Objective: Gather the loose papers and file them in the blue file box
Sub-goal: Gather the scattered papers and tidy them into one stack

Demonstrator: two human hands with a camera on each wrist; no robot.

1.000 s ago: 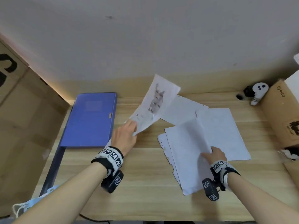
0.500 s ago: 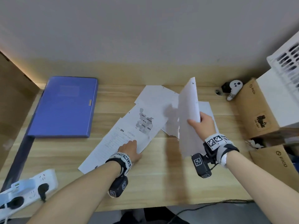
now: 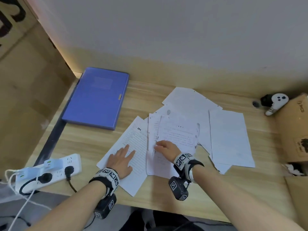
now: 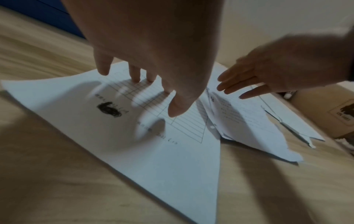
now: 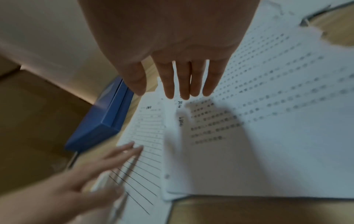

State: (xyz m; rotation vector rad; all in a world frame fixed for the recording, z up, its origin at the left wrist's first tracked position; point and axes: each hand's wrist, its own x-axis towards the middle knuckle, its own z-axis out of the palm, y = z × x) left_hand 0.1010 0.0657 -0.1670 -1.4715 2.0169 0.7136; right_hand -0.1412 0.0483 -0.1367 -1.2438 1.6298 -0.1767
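Observation:
The blue file box (image 3: 98, 99) lies flat and closed at the desk's back left; its corner (image 5: 103, 119) shows in the right wrist view. Loose white papers are spread over the desk's middle and right. My left hand (image 3: 122, 160) rests flat with straight fingers on a lined sheet (image 3: 133, 145) (image 4: 134, 128). My right hand (image 3: 164, 147) lies with straight fingers on a printed sheet (image 3: 178, 134) (image 5: 268, 106) atop a small stack beside the lined one. A blank sheet (image 3: 230, 137) lies further right. Neither hand holds anything.
A white power strip (image 3: 50, 170) with plugs and cables sits at the front left. A white controller (image 3: 275, 104) lies at the back right by a cardboard box (image 3: 295, 129). Cardboard panels (image 3: 25, 80) stand at the left. Bare desk wood (image 3: 86, 144) shows between box and papers.
My right hand, which held a sheet upright half a second ago, has laid it flat on the stack and now rests open on it. My left hand stays pressed on the lined sheet.

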